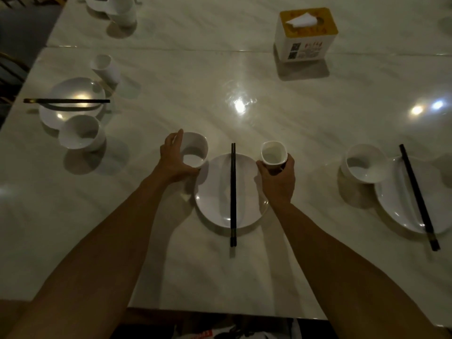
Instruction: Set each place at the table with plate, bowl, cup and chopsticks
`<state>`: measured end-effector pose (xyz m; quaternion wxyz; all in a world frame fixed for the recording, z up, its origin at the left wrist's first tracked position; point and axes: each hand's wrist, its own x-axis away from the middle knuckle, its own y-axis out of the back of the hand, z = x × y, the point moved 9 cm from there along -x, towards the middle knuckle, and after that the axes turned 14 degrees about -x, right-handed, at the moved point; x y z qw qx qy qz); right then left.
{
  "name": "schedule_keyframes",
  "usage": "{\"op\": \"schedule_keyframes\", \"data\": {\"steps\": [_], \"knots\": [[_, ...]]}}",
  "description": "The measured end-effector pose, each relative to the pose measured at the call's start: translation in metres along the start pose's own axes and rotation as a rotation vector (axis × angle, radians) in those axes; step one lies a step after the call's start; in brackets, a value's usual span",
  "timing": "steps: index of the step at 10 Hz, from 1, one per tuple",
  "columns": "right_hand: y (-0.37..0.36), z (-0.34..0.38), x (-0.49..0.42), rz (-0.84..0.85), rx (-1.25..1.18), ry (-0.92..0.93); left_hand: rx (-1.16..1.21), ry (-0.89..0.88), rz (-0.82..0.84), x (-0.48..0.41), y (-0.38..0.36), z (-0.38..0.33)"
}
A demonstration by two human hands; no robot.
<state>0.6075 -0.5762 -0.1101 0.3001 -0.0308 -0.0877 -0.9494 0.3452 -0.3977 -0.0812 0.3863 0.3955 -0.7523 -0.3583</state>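
Observation:
A white plate point(210, 192) lies in front of me on the marble table, with a pair of black chopsticks point(233, 192) laid straight across its middle. My left hand point(173, 160) wraps the near left side of a white bowl point(195, 149) standing at the plate's upper left. My right hand point(277, 178) grips a small white cup point(274, 152) from below, at the plate's upper right. The cup is upright and empty.
A set place at the right has a bowl point(364, 165), plate point(401, 199) and chopsticks point(418, 196). At the left stand a plate point(73, 94), chopsticks point(66, 101), bowl point(80, 134) and tipped cup point(106, 68). A yellow-topped tissue box point(305, 35) stands far right; another bowl point(123, 8) far left.

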Motion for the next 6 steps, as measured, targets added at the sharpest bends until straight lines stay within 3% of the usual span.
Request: {"op": "schedule_keyframes", "data": {"steps": [4, 6], "knots": [[-0.0044, 0.0025, -0.0039, 0.042, 0.04, -0.046, 0.026, 0.054, -0.01, 0.0031, 0.0012, 0.0053], [-0.0035, 0.0101, -0.0056, 0.138, 0.068, -0.016, -0.137, 0.078, 0.012, -0.0026, -0.0013, 0.0072]]}}
